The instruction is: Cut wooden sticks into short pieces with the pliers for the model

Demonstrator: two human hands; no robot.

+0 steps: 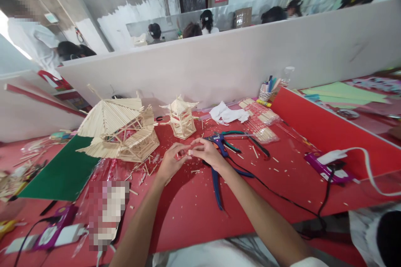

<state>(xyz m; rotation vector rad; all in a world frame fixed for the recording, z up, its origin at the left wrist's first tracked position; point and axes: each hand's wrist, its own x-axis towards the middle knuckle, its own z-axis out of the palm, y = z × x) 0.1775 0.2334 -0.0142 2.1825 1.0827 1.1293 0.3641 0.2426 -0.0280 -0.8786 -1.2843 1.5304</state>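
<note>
My left hand [172, 159] and my right hand [206, 153] meet above the red table, thumbs and fingers curled in a pinch. Whatever sits between the fingertips is too small to make out. Just beyond my right hand lies a blue glue gun [220, 144], partly hidden by it. A cutter with green and black handles [239, 133] is beside the gun. Blue-handled pliers [216, 190] lie partly under my right forearm. Behind my hands stands a small pavilion model of wooden sticks [181, 123]; a larger stick pavilion [125, 127] is to the left.
Stick offcuts [145, 171] litter the red table [188, 221]. Bagged sticks [261, 119] and white cloth [228, 113] lie at the back. A phone [109, 212] is left, a purple power strip [328, 169] right. A white partition [219, 62] rises behind; people sit beyond it.
</note>
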